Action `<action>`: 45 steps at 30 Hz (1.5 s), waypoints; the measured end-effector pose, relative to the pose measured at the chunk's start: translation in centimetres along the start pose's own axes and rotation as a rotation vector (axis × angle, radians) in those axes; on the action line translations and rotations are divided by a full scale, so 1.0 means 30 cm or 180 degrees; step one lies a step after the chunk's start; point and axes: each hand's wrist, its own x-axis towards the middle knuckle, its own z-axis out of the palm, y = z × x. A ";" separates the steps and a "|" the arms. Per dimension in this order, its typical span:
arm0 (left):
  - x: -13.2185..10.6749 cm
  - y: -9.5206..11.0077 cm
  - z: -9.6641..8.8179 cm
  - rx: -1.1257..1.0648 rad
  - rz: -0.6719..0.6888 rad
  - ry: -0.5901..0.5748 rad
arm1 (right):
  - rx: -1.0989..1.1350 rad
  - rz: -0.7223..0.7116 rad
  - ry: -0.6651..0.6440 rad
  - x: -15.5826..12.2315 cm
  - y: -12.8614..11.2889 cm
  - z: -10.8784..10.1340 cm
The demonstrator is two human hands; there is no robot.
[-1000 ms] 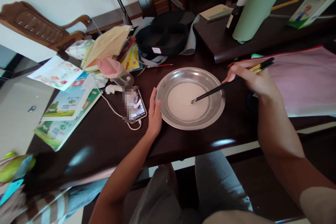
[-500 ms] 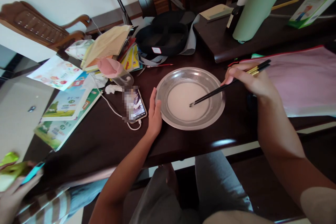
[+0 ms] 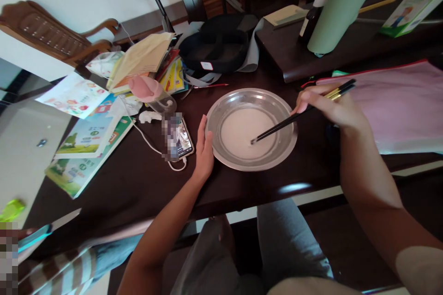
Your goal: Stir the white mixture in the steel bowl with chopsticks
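A shallow metal bowl on the dark table contains a milky white liquid. My left hand steadies the bowl's left rim, with the thumb at the edge and the fingers along the outside. Black chopsticks with gold bands slant down from my right hand, which is closed around their upper part. Their tips dip into the liquid near its middle. A phone with its screen lit lies just left of my left hand, a white cable plugged into it.
Beyond the phone are a pink-lidded cup, books and papers. A black bag sits behind the bowl, a pink zip pouch right. At lower left another person's hand holds a knife with a turquoise handle.
The chopstick tips have shifted very slightly within the liquid. At lower left, the other person's knife has moved, and its blade now shows clearly. My left hand stays at the rim.
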 end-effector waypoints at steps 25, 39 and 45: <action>-0.002 0.001 -0.001 -0.0070 0.0001 -0.0010 | -0.0187 -0.0013 0.0559 0.004 0.004 0.004; 0.001 -0.005 -0.004 -0.0062 0.0019 -0.0002 | -0.0149 -0.0019 0.0531 0.008 0.009 0.005; 0.000 -0.005 -0.001 -0.0114 -0.0010 0.0004 | -0.0202 -0.0012 -0.0465 -0.004 -0.013 0.046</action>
